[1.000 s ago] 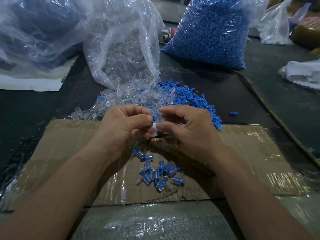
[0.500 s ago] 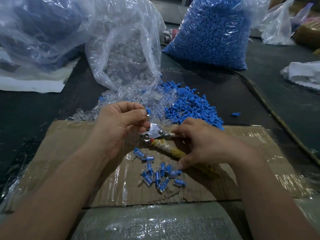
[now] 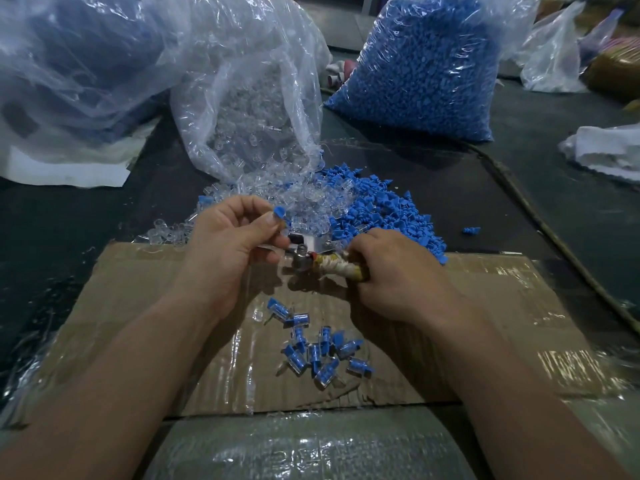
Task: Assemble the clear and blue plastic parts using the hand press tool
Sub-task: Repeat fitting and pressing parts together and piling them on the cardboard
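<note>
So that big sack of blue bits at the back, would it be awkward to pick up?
Probably. The sack of blue parts is thin crinkled plastic bulging with loose pieces, so it would likely sag and shift when lifted. Being packed full, it looks fairly heavy. The film seems flimsy; grabbing it at one spot might tear it and spill parts like the blue pile nearby.

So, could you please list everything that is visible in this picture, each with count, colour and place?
hand press tool: one, metal, wrapped handle, centre
blue part: one, in left fingertips
assembled pieces: about a dozen, clear-blue, on cardboard
cardboard sheet: one, brown, front
loose blue parts: pile, centre right
loose clear parts: pile, centre
bag of clear parts: one, open, behind
bag of blue parts: one, back right
left hand: pinching blue part
right hand: gripping tool handle
</note>
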Action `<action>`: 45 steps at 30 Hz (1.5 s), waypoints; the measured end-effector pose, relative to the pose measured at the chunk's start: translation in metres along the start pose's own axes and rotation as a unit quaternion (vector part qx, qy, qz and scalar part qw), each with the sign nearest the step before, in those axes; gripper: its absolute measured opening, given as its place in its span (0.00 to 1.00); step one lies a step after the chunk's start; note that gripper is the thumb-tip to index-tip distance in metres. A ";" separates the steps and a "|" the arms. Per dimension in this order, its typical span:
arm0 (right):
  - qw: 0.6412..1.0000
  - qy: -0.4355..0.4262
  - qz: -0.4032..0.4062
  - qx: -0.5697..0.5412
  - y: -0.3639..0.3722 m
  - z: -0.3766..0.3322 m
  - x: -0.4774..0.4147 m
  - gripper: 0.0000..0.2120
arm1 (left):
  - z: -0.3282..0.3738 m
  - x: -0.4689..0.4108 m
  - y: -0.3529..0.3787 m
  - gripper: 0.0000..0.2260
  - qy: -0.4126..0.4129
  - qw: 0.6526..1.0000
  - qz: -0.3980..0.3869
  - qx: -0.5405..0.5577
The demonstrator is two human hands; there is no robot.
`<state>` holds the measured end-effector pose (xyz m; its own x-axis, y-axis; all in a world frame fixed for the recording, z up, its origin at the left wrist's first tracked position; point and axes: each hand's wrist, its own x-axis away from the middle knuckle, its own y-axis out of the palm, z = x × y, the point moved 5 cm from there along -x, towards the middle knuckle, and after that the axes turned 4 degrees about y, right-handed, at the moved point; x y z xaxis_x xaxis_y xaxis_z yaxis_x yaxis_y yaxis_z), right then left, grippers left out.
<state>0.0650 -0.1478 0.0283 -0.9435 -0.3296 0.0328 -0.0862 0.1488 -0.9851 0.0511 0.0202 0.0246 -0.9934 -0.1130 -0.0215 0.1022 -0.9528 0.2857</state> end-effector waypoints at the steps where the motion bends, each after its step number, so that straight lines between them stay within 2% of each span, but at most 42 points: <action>1: 1.000 0.002 0.009 -0.009 -0.002 0.003 0.001 0.08 | 0.000 -0.001 0.000 0.05 0.004 1.000 0.003 -0.003; 8: 0.989 0.014 0.117 -0.090 -0.021 0.010 0.007 0.11 | -0.001 0.000 0.002 0.06 0.026 0.999 -0.006 -0.025; 17: 0.993 -0.013 0.073 -0.093 -0.014 -0.001 0.007 0.12 | -0.001 0.002 0.007 0.06 0.050 0.998 -0.013 -0.046; 40: 0.992 -0.012 0.047 -0.114 -0.009 -0.002 0.006 0.13 | 0.000 0.003 0.007 0.07 0.061 0.996 -0.015 -0.057; 45: 0.992 -0.014 0.044 -0.119 -0.012 -0.006 0.005 0.12 | 0.002 0.005 0.009 0.08 0.086 0.993 -0.015 -0.081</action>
<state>0.0591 -0.1460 0.0409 -0.9421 -0.3303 -0.0584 -0.0808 0.3924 -0.9162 0.0469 0.0113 0.0287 -0.9735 -0.1181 -0.1956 0.0946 -0.9876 0.1253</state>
